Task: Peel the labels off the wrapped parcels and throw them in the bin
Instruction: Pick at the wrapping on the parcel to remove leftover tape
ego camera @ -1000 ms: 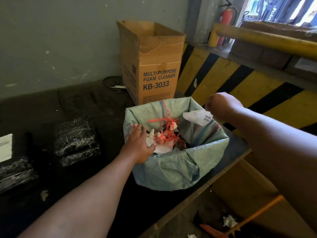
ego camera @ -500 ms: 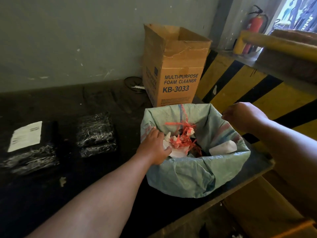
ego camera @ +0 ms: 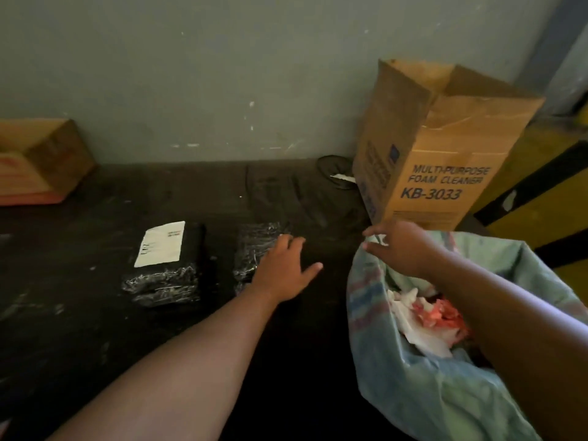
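Nearest me on the right sits the bin (ego camera: 413, 393), a green woven sack holding white and red scraps. My right hand (ego camera: 402, 246) hovers over its far rim, fingers loosely spread, holding nothing. My left hand (ego camera: 283, 268) reaches flat and empty over the dark worktop (ego camera: 79, 313) onto the bare wrapped parcel (ego camera: 254, 246). Left of it the labelled parcel (ego camera: 168, 275) runs near-to-far, its label (ego camera: 160, 243) at the far end. Beyond stand the foam cleaner carton (ego camera: 445, 160) and grey wall (ego camera: 222, 74).

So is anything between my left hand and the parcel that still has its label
Yes. The unlabelled parcel lies under the left hand, between it and the labelled parcel further left. The label itself is uncovered.
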`<control>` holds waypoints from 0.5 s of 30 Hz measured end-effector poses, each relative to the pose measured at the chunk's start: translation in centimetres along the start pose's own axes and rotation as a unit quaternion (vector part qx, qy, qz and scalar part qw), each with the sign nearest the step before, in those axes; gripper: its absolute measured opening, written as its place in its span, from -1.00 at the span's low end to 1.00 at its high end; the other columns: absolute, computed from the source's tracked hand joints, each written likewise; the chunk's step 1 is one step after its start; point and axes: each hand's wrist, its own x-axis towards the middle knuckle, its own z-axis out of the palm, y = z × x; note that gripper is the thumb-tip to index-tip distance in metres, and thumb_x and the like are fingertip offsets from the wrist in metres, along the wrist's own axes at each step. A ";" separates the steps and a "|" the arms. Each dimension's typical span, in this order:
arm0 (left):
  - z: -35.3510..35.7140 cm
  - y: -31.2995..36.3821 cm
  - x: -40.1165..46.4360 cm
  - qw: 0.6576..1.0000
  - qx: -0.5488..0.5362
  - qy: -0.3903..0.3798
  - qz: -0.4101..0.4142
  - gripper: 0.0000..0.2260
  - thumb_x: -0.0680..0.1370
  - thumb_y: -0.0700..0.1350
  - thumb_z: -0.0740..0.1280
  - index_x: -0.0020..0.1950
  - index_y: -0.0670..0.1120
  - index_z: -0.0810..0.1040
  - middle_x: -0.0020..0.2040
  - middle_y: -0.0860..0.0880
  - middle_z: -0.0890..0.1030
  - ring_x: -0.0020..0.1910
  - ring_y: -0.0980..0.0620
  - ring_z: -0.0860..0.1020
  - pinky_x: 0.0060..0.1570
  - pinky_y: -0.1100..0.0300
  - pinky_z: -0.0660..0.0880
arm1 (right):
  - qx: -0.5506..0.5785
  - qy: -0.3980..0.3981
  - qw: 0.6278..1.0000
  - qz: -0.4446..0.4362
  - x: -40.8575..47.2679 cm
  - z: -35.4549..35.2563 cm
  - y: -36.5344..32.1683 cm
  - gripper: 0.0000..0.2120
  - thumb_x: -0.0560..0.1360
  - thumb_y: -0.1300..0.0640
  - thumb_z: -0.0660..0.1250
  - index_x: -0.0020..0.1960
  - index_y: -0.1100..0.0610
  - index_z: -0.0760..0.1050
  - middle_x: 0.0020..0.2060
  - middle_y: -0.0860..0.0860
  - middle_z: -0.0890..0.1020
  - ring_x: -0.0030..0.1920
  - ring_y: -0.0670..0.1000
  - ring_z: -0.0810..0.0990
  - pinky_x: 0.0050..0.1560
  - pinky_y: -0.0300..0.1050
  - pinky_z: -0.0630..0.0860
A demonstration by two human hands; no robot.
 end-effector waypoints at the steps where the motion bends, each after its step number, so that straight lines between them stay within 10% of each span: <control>1: -0.7 -1.9 0.3 1.000 0.000 0.005 -0.021 -0.32 0.58 0.31 0.29 0.59 -0.01 0.25 0.54 -0.08 0.25 0.48 -0.15 0.36 0.41 -0.12 0.39 | 0.008 -0.010 1.000 -0.010 1.3 0.8 -1.4 -0.61 0.53 -0.13 0.31 0.31 -0.03 0.51 0.25 0.00 0.56 0.23 0.04 0.54 0.19 -0.11 0.43; 15: -1.2 -15.2 6.6 0.999 -0.022 -0.011 -0.031 -0.22 0.57 0.32 0.29 0.65 -0.06 0.14 0.67 -0.09 0.03 0.64 -0.11 0.01 0.56 -0.14 0.16 | 0.038 -0.043 0.998 -0.036 15.9 12.5 -11.3 -0.69 0.58 -0.02 0.27 0.27 0.06 0.54 0.15 0.04 0.56 0.12 0.04 0.57 0.18 -0.02 0.51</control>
